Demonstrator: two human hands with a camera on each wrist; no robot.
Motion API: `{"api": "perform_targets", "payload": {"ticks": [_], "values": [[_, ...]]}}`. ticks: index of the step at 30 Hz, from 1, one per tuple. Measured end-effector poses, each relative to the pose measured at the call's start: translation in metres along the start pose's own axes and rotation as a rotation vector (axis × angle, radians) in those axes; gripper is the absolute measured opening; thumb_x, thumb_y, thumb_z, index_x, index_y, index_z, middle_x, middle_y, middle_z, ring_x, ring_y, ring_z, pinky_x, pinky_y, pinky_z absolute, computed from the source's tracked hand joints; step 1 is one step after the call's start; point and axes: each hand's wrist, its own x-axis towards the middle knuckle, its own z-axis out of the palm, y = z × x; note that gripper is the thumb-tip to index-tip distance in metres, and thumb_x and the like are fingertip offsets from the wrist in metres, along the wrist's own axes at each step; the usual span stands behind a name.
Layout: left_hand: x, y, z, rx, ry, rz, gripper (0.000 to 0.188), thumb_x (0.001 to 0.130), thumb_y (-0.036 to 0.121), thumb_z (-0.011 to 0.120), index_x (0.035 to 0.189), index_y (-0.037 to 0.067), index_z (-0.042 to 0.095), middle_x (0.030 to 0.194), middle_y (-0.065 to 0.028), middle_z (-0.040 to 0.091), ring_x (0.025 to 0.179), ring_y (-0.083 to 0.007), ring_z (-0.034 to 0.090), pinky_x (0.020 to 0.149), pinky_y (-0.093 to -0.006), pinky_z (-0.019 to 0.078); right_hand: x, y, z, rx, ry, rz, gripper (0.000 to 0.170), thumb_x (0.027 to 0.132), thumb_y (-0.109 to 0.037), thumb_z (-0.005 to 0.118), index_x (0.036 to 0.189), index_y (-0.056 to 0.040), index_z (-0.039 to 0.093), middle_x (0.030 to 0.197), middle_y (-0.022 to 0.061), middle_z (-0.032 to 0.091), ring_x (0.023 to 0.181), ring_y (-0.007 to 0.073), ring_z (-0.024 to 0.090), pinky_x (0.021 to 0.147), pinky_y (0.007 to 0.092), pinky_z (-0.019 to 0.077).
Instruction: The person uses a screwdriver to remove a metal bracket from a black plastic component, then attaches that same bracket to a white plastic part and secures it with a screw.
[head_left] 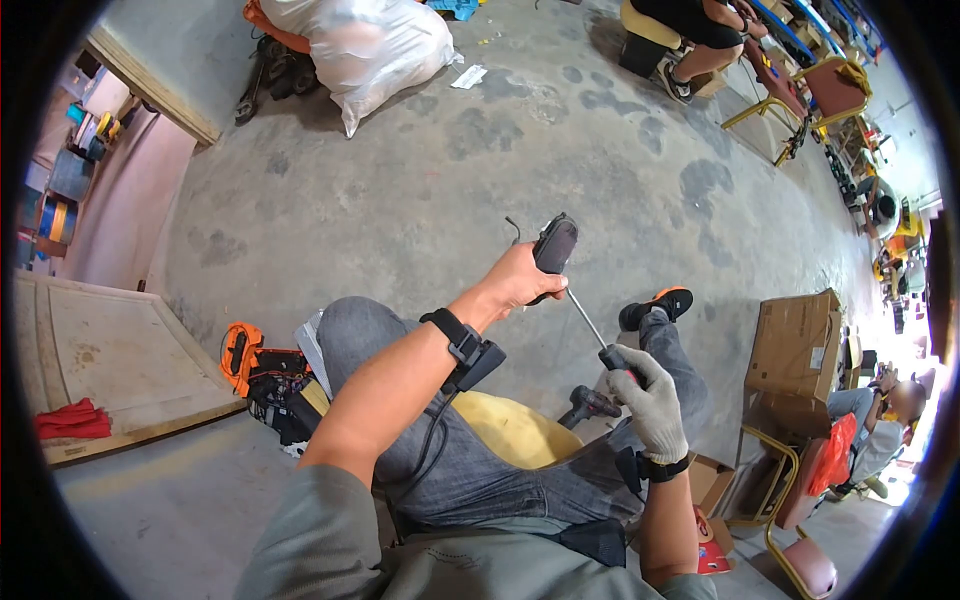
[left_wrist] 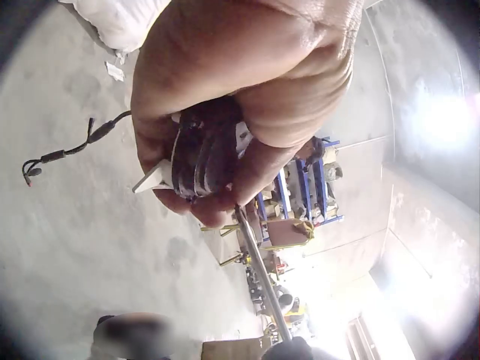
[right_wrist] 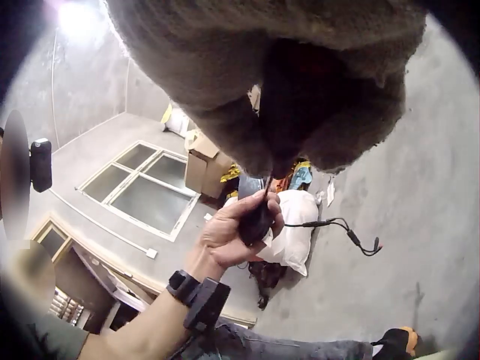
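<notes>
My bare left hand grips a small dark, rounded device out over the floor in front of my knees. From the device hangs a thin black cable with small connectors, and a pale flat tab sticks out at its side in the left wrist view. My right hand, in a pale knitted glove, holds a screwdriver by its dark handle. The metal shaft slants up to the left, its tip right at the device beside my left thumb.
A yellow rounded surface lies between my legs, with a power drill beside it. Orange and black gear sits left of my knee. Cardboard boxes and chairs stand at right; a white sack lies ahead. Other people sit at right.
</notes>
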Motion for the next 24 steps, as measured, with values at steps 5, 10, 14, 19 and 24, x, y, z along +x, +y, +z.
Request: {"api": "perform_targets", "payload": {"ticks": [5,10,14,19,24], "values": [[-0.001,0.000,0.000,0.148,0.041,-0.003,0.020,0.084,0.007,0.075,0.098,-0.001,0.063,0.084,-0.0080,0.071,0.076,-0.0155,0.068,0.072,-0.0320,0.0522,-0.004,-0.010,0.005,-0.205,0.092,-0.111,0.038,0.086,-0.012,0.070,0.121,0.0017,0.063,0.086,0.0024,0.064,0.072,0.0081,0.060,0.065,0.0242,0.0510],[0.004,-0.007,-0.002,0.015,-0.018,-0.017,0.016,0.085,0.008,0.075,0.095,0.000,0.065,0.082,-0.0080,0.071,0.074,-0.0152,0.068,0.069,-0.0310,0.0520,-0.007,-0.006,-0.001,-0.124,0.159,-0.105,0.039,0.084,-0.008,0.070,0.119,0.0005,0.057,0.096,0.0049,0.062,0.076,0.0096,0.061,0.067,0.0250,0.0532],[0.007,-0.010,-0.004,-0.039,-0.024,-0.034,0.014,0.085,0.007,0.075,0.093,0.000,0.066,0.081,-0.0083,0.071,0.073,-0.0154,0.068,0.068,-0.0306,0.0525,-0.011,-0.003,-0.008,-0.092,0.195,-0.180,0.036,0.085,-0.004,0.068,0.118,-0.0011,0.053,0.100,0.0058,0.058,0.081,0.0121,0.064,0.069,0.0256,0.0552],[0.007,-0.011,-0.003,-0.080,-0.014,-0.051,0.009,0.085,0.005,0.073,0.090,-0.001,0.068,0.078,-0.0087,0.072,0.069,-0.0154,0.069,0.065,-0.0298,0.0523,-0.013,-0.009,0.005,0.127,0.393,-0.214,0.037,0.091,-0.005,0.064,0.126,-0.0005,0.053,0.107,0.0098,0.061,0.086,0.0166,0.069,0.072,0.0286,0.0587],[0.006,-0.013,-0.002,-0.090,-0.009,-0.069,0.009,0.086,0.005,0.072,0.089,-0.002,0.068,0.078,-0.0089,0.072,0.069,-0.0150,0.069,0.065,-0.0295,0.0532,-0.013,-0.008,0.005,0.023,0.430,-0.243,0.043,0.093,-0.006,0.062,0.134,-0.0020,0.048,0.117,0.0124,0.058,0.088,0.0157,0.066,0.073,0.0280,0.0584]]}}
